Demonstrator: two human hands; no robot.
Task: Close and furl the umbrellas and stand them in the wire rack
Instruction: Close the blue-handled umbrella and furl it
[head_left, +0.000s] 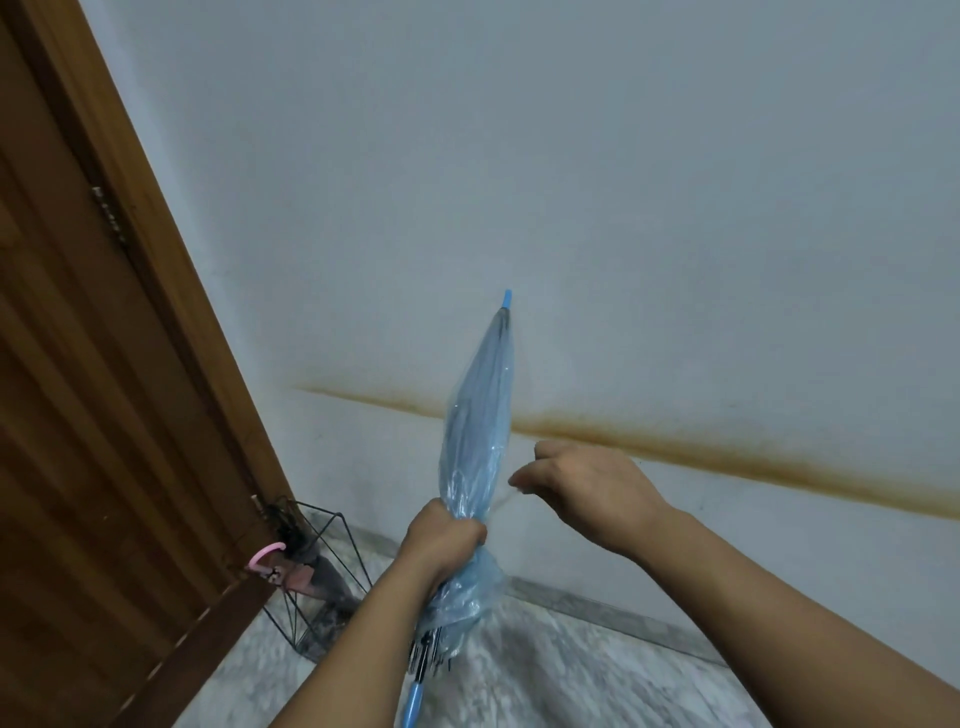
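Note:
A closed transparent blue umbrella points up and away from me, its blue tip toward the wall and its blue handle at the bottom edge. My left hand is clenched around the gathered canopy near its lower end. My right hand is just to the right of the canopy, pinching a thin clear strap that runs from the umbrella. A black wire rack stands on the floor in the corner by the door. It holds an umbrella with a pink hooked handle.
A brown wooden door and its frame fill the left side. A pale wall with a brown stain line lies ahead. The floor is grey marble.

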